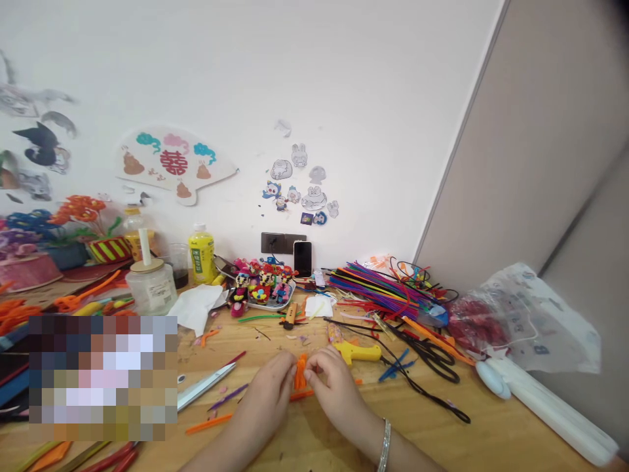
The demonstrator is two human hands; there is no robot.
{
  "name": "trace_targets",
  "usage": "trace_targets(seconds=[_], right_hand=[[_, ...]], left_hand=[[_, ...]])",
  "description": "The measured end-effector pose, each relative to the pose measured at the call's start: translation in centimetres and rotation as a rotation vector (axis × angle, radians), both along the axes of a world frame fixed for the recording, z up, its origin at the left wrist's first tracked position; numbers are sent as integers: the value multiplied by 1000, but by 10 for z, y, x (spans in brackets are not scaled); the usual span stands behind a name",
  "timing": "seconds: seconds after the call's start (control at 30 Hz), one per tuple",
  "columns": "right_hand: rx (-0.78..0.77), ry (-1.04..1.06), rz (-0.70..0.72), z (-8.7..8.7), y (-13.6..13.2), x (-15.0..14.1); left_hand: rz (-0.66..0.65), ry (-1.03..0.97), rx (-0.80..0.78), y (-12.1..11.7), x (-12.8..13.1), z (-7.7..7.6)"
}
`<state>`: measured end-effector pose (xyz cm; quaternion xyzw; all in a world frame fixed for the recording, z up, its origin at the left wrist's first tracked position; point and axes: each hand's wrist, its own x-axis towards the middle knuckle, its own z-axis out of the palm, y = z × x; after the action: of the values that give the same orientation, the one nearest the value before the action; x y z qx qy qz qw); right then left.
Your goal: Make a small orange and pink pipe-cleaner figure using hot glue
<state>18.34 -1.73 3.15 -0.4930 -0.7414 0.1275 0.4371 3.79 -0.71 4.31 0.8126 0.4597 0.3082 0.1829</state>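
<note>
The left hand [268, 396] and right hand [334, 387] meet just above the middle of the worktop [491, 426], with the fingers [322, 370] of both pressed together and pinching a folded orange pipe cleaner [300, 372] upright between them, its lower part hidden by the hands. A silver bangle [384, 446] circles the right wrist. Taking the hands as the clock's center and the wall as 12 o'clock, steel scissors [206, 387] lie at 9 o'clock, and a loose orange piece [209, 424] lies at 8 o'clock. A yellow-handled tool [358, 353] sits just beside the right hand at 2 o'clock, and black-handled scissors [439, 360] lie farther out at 3 o'clock. At 12 o'clock a phone [303, 259] leans on the wall, a tray of pipe-cleaner dolls [263, 292] sits at 11 o'clock, and a bundle of colored pipe cleaners [378, 292] lies at 1 o'clock. A blurred patch hides the worktop at 9 o'clock, beyond the scissors
</note>
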Motion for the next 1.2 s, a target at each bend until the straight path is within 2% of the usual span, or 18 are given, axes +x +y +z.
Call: trace_targets(seconds=[0.1,0.17,0.27,0.33,0.47,0.6,0.77,0.87,1.03,1.2], right_hand=[[90,-75,-60,9,5,13],[127,-139,-175,15,11,28],[85,-299,-320,17,20,55],[-18,-409,-392,15,25,68],[-230,-559,-380,7,29,77],[-242,-599,-340,3,28,73],[-241,-527,-305,2,29,72],[-190,-445,-318,1,31,74],[-68,-290,-340,5,33,74],[6,-85,-286,11,33,73]], left_hand=[[43,21,-28,6,-5,2],[90,61,-55,12,-9,2],[128,133,-102,19,-14,-2],[129,184,-113,22,-16,-6],[176,287,-61,24,-19,-9],[192,335,83,24,-21,-7],[-53,389,345,21,-15,-9],[-170,443,410,20,-9,-14],[-151,382,361,25,-3,-20],[-110,175,288,28,-8,-21]])
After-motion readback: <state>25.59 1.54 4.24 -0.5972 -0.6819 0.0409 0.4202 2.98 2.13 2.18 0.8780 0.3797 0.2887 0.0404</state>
